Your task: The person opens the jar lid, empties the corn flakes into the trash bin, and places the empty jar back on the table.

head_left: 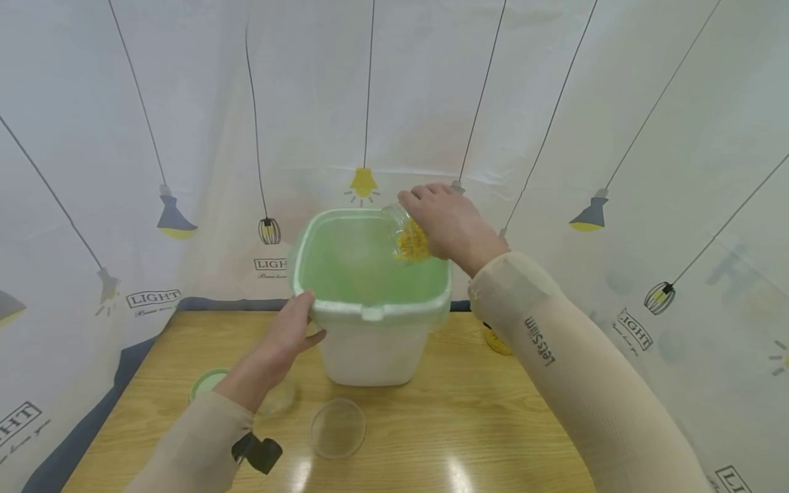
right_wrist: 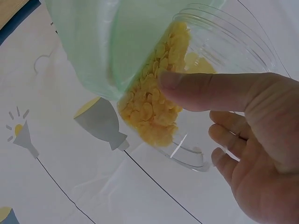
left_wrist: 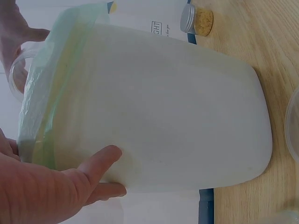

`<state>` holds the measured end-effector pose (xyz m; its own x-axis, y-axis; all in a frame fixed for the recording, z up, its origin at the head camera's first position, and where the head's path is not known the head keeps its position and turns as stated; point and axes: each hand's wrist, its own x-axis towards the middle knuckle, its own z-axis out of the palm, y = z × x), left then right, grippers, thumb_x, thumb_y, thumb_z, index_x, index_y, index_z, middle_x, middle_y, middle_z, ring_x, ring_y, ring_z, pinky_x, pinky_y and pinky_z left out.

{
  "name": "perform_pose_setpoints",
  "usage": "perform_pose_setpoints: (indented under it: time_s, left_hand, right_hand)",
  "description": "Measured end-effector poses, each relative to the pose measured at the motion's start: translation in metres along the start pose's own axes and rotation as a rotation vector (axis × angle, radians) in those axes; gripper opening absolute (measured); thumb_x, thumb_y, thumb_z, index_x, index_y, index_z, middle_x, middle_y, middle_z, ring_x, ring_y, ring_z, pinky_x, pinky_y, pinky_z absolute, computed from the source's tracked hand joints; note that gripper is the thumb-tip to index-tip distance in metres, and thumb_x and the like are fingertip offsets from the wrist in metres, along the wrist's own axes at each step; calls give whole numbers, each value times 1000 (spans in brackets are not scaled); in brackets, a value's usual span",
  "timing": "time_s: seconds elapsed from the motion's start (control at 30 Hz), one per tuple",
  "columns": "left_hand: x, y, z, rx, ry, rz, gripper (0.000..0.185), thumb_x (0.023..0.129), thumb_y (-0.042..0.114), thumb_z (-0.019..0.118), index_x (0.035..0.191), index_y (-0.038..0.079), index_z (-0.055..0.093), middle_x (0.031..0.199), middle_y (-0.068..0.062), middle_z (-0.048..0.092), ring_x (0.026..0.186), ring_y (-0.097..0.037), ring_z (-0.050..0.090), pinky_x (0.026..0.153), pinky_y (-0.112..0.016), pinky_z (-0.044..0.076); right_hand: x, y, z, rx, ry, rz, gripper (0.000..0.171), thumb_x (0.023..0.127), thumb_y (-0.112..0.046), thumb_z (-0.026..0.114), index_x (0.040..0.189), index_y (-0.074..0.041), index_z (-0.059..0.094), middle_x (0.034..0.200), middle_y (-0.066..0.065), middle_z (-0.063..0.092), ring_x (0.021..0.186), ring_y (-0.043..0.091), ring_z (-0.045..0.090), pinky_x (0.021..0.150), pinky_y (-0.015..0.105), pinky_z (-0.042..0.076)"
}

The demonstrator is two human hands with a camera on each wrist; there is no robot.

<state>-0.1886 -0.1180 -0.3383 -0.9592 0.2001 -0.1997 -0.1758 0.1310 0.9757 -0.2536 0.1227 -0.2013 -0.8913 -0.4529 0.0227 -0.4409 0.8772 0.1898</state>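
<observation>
On the wooden table, left hand steadies the bin, grip seemingly loose; right hand clasps a tilted jar.

The right hand covers most of the jar, so its mouth can't be made out against the bin. The left arm hides part of a green lid near left. Far right, the right sleeve cuts off a yellow thing, perhaps the small capped jar seen from the left wrist.
</observation>
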Motion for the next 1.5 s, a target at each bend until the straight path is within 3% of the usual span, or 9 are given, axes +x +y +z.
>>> perform_pose_setpoints:
  time_s: [0.43,0.67,1.5]
  left_hand:
    - [-2,4,6,4,2,-14,57,103,38,19,148,3,22,156,-16,19,149,-36,18,116,-50,35]
    - [-2,6,8,-7,-1,-12,60,103,40,17,152,5,15,159,-17,17,150,-36,15,116,-51,34]
    - [3,6,11,-55,46,-35,60,101,35,21,153,5,17,158,-18,21,149,-36,18,115,-50,37]
  right_hand:
    - [-2,2,3,-44,53,-27,64,89,7,59,147,-8,35,148,14,44,141,33,36,123,45,24]
    - [-2,5,5,-59,76,-29,62,91,0,62,146,-8,37,148,14,45,140,33,37,124,45,23]
    - [-2,6,6,-105,118,-45,53,92,6,57,140,-7,41,143,13,48,136,31,41,122,44,25]
